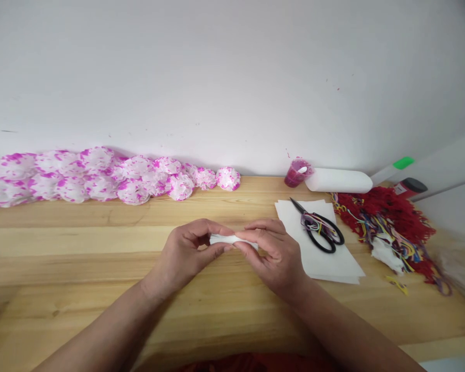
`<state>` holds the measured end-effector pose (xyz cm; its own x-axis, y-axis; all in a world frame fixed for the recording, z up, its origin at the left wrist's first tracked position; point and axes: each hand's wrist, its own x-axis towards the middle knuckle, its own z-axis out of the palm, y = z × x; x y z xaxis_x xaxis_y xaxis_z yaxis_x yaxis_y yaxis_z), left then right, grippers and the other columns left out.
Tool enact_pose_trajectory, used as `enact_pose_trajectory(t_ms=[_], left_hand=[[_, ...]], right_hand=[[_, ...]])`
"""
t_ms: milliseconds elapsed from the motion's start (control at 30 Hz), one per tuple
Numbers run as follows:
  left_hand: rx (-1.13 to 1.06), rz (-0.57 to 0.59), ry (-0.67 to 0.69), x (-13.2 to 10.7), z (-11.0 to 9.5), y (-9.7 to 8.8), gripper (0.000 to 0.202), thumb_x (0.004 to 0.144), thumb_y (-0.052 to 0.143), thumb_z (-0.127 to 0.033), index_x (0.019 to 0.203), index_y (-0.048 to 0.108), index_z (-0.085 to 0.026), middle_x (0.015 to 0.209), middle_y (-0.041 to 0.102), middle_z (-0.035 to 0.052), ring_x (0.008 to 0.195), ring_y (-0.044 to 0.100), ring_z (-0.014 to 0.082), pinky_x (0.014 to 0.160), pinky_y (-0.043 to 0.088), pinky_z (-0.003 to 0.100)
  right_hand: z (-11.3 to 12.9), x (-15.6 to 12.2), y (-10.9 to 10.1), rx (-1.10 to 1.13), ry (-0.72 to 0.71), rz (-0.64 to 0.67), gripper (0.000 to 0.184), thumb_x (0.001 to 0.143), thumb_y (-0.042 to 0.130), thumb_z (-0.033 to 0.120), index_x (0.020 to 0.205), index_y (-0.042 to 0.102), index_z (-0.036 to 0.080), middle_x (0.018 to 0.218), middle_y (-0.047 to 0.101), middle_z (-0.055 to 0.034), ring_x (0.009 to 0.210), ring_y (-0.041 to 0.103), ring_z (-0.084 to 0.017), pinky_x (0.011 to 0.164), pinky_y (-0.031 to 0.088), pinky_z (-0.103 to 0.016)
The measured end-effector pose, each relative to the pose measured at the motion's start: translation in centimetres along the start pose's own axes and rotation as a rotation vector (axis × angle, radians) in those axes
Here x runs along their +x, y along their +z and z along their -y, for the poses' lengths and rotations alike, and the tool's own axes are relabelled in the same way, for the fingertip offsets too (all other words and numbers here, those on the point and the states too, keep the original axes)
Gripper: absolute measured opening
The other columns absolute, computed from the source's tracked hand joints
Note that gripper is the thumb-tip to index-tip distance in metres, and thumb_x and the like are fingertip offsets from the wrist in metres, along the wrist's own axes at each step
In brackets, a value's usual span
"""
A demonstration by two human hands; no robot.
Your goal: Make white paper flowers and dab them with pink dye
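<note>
Both hands pinch a narrow strip of folded white paper (221, 239) above the middle of the wooden table. My left hand (191, 248) grips its left part between thumb and fingers. Close against it, my right hand (273, 253) is closed on the right part, and the fingertips of both hands nearly meet at the strip's centre. Some of the paper is hidden behind the fingers. To the right lie flat white paper sheets (318, 263), with black-handled scissors (321, 227) and a few coloured strings (313, 223) on top.
Several white and magenta paper pompoms (101, 175) line the wall at left. A cup of purple-red liquid (294, 174) stands beside a white roll (339, 180). At right are a red cloth (391, 206) with tangled yarn, a dark-capped container (411, 187) and a green-tipped object (403, 163).
</note>
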<state>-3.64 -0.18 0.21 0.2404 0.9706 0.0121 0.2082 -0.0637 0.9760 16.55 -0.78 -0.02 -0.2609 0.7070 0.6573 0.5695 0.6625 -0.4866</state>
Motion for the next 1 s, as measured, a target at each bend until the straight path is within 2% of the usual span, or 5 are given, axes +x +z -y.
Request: enact_pose_trajectory(t_ms=[267, 533, 633, 800, 1000], left_hand=[[0.030, -0.027, -0.040, -0.23, 0.02, -0.14, 0.025, 0.078, 0.076, -0.036, 0.094, 0.075, -0.017, 0.088, 0.075, 0.0069, 0.079, 0.066, 0.0187, 0.067, 0.052, 0.028], [0.060, -0.017, -0.004, -0.15, -0.07, -0.32, 0.023, 0.080, 0.074, -0.037, 0.092, 0.073, -0.017, 0.088, 0.073, 0.0063, 0.080, 0.065, 0.0182, 0.068, 0.052, 0.028], [0.072, 0.022, 0.098, -0.09, -0.36, -0.56, 0.024, 0.080, 0.075, -0.036, 0.095, 0.072, -0.018, 0.091, 0.070, 0.0061, 0.082, 0.065, 0.0177, 0.071, 0.053, 0.028], [0.302, 0.033, 0.454, -0.28, -0.57, -0.43, 0.060, 0.066, 0.086, -0.035, 0.120, 0.064, -0.024, 0.119, 0.061, 0.0095, 0.111, 0.059, 0.0244, 0.096, 0.050, 0.037], [0.424, -0.056, 0.533, -0.60, -0.02, 0.16, 0.024, 0.084, 0.070, -0.019, 0.108, 0.065, -0.022, 0.099, 0.068, 0.0050, 0.094, 0.064, 0.0164, 0.084, 0.053, 0.027]], right_hand=[[0.12, -0.06, -0.14, -0.007, 0.012, 0.039, 0.025, 0.087, 0.068, 0.018, 0.111, 0.070, 0.024, 0.099, 0.077, -0.0025, 0.097, 0.070, -0.019, 0.088, 0.053, -0.036], [0.07, 0.12, -0.11, 0.007, -0.007, 0.026, 0.015, 0.087, 0.068, 0.016, 0.099, 0.070, 0.024, 0.089, 0.078, -0.0003, 0.094, 0.071, -0.019, 0.086, 0.052, -0.036], [0.13, 0.19, -0.08, 0.001, -0.006, 0.016, 0.013, 0.086, 0.069, 0.016, 0.097, 0.070, 0.024, 0.088, 0.078, -0.0005, 0.093, 0.072, -0.019, 0.086, 0.052, -0.036], [0.35, 0.18, -0.02, 0.003, -0.005, 0.020, 0.009, 0.086, 0.069, 0.018, 0.094, 0.069, 0.024, 0.085, 0.077, 0.0004, 0.092, 0.072, -0.019, 0.086, 0.052, -0.035], [0.56, 0.00, 0.22, 0.007, -0.018, 0.027, 0.010, 0.085, 0.070, 0.016, 0.093, 0.069, 0.023, 0.086, 0.077, 0.0007, 0.093, 0.071, -0.019, 0.085, 0.052, -0.034]])
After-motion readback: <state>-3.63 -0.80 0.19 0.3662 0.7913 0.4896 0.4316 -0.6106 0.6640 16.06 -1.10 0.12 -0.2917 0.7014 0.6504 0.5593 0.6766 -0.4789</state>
